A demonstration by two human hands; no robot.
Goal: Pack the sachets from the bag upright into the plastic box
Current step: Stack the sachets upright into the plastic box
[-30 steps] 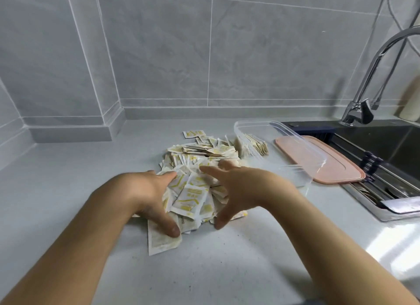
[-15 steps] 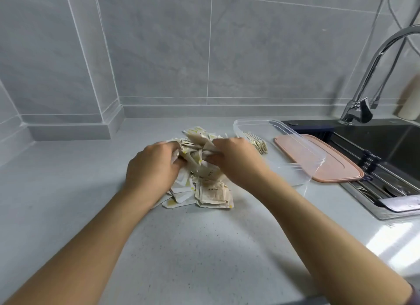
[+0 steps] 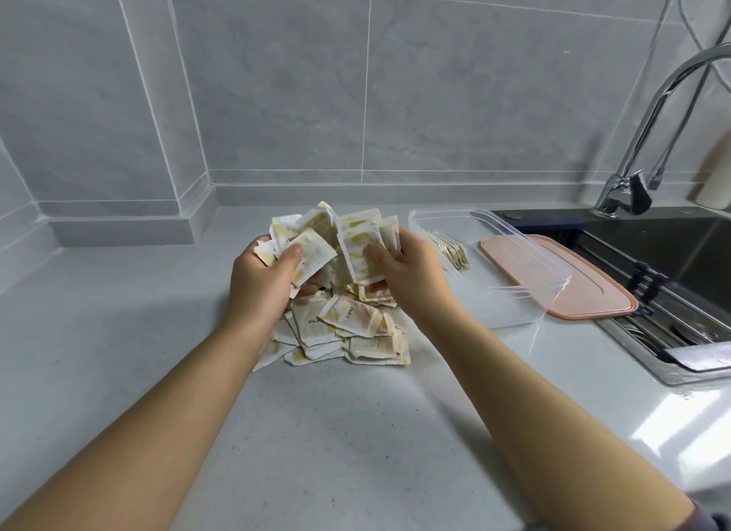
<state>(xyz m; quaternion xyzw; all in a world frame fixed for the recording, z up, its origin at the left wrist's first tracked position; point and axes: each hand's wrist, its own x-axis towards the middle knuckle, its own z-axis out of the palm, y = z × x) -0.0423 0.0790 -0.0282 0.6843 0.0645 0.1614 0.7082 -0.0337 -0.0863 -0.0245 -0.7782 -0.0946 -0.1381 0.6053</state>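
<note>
A heap of white and yellow sachets [image 3: 348, 332] lies on the grey counter. Both my hands hold a raised bunch of sachets [image 3: 340, 237] above that heap. My left hand [image 3: 265, 281] grips the bunch from the left, thumb on a sachet. My right hand [image 3: 407, 277] grips it from the right, thumb pressed on another. Just right of my hands stands the clear plastic box [image 3: 514, 293]. A short row of sachets [image 3: 451, 251] stands upright in the box at its far left end. No bag is in view.
A pink lid [image 3: 593, 293] lies flat behind the box, by the sink edge. The dark sink [image 3: 680, 277] with a chrome tap [image 3: 648, 134] fills the right side. Grey tiled walls close the back and left. Bare counter [image 3: 316, 431] stretches in front of the heap.
My hands came together over the spread pile, scooped up a bunch of sachets and lifted it. The heap on the counter is smaller and more gathered.
</note>
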